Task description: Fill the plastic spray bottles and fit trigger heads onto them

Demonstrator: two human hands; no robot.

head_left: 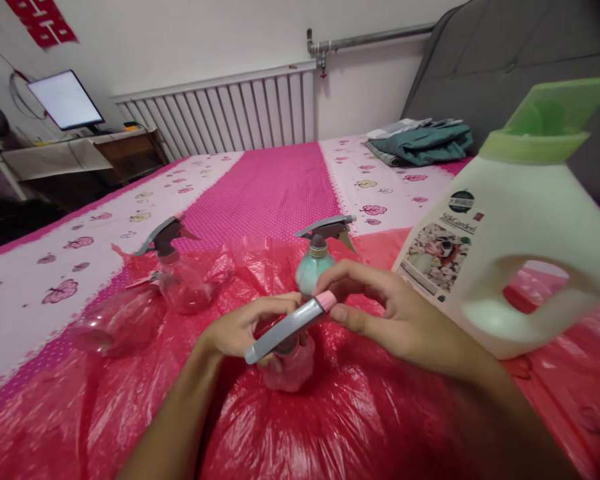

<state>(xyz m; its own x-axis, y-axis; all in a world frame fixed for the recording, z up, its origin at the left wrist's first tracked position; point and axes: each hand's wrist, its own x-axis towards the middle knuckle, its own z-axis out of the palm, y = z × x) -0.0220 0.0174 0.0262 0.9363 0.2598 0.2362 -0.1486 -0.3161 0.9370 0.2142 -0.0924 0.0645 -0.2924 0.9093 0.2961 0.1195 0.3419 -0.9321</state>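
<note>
In front of me stands a clear spray bottle (294, 373), its grey trigger head (285, 331) on top pointing up to the right. My left hand (243, 327) is closed around the neck, just beneath the head. With thumb and fingers, my right hand (387, 310) pinches the pink nozzle (326, 301) at the head's tip. Just behind my hands is another spray bottle (310, 273) with teal contents and a grey trigger head. Two clear bottles are on the left: an upright spray bottle (186, 290) and one lying on its side (117, 321).
A large white detergent jug (485, 220) with a green cap stands close on the right. Red plastic sheeting (370, 407) covers the bed's near part. Folded clothes (420, 143) lie at the back right. A radiator (230, 110) and a lit monitor (66, 100) are beyond.
</note>
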